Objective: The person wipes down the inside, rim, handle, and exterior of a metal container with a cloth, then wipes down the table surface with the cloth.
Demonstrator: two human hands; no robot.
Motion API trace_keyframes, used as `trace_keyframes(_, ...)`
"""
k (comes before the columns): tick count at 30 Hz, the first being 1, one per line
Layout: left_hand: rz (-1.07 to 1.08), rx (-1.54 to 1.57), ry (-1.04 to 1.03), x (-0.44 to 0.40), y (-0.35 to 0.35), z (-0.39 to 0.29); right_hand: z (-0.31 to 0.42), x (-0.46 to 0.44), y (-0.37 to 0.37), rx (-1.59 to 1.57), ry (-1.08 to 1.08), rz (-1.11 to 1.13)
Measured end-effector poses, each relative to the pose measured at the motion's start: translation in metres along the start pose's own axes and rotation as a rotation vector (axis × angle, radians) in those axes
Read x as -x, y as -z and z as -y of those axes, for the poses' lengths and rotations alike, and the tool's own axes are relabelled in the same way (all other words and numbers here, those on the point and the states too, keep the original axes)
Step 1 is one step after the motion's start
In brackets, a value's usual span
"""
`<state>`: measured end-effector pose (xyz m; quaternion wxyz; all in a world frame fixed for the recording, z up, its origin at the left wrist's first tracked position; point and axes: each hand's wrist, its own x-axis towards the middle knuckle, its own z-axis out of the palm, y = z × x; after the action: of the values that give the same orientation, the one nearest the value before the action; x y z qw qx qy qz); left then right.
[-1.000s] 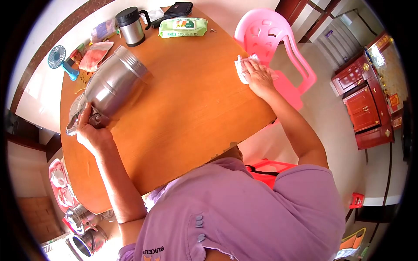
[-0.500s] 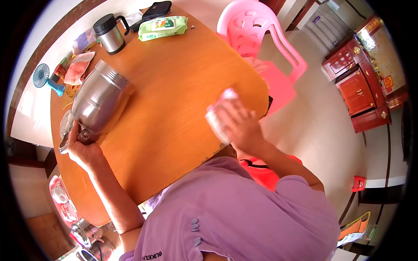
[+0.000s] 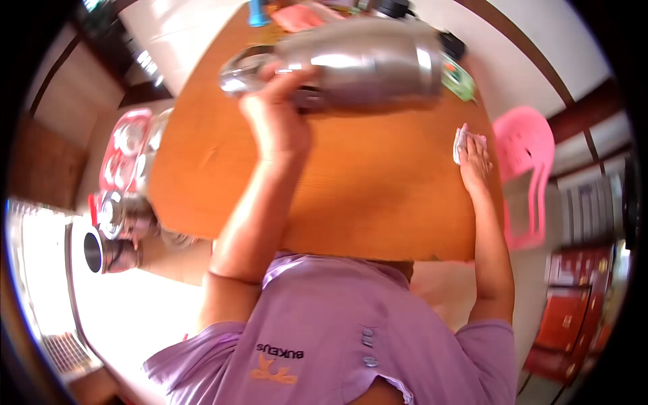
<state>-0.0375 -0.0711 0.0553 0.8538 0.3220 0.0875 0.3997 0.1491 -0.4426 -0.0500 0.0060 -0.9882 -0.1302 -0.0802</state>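
My left hand (image 3: 280,111) is closed on the handle end of a large silver metal flask (image 3: 371,64), which lies sideways over the far part of the wooden table (image 3: 378,175) and is a little blurred. Whether the flask touches the tabletop cannot be made out. Near the table's right edge, my right hand (image 3: 476,165) presses a crumpled white and pink cloth (image 3: 466,143) against the surface, its fingers over the cloth.
Behind the flask are a red packet (image 3: 297,18), a black-lidded cup (image 3: 393,8) and a green wipes pack (image 3: 459,79). A pink chair (image 3: 523,142) stands at the right. Metal pots (image 3: 121,214) and a pink tray of dishes (image 3: 125,152) are at the left.
The view has turned leftward. My left hand has swung the flask round from its slanted position. My right hand has moved with the cloth from near the front edge to the right side.
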Motion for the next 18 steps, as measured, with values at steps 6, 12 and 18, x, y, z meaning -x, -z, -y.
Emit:
trace_keyframes(6, 0.09, 0.068, 0.044, 0.012, -0.009, -0.015, 0.192, 0.007, 0.002, -0.283, 0.737, -0.141)
trace_keyframes(12, 0.12, 0.058, 0.072, 0.016, -0.01, -0.02, 0.364, 0.059, 0.026, -0.261, 1.284, -0.179)
trace_keyframes(18, 0.116, 0.151, 0.036, 0.01, -0.006, -0.02, 0.491, 0.058, 0.019, -0.452, 1.385, -0.17)
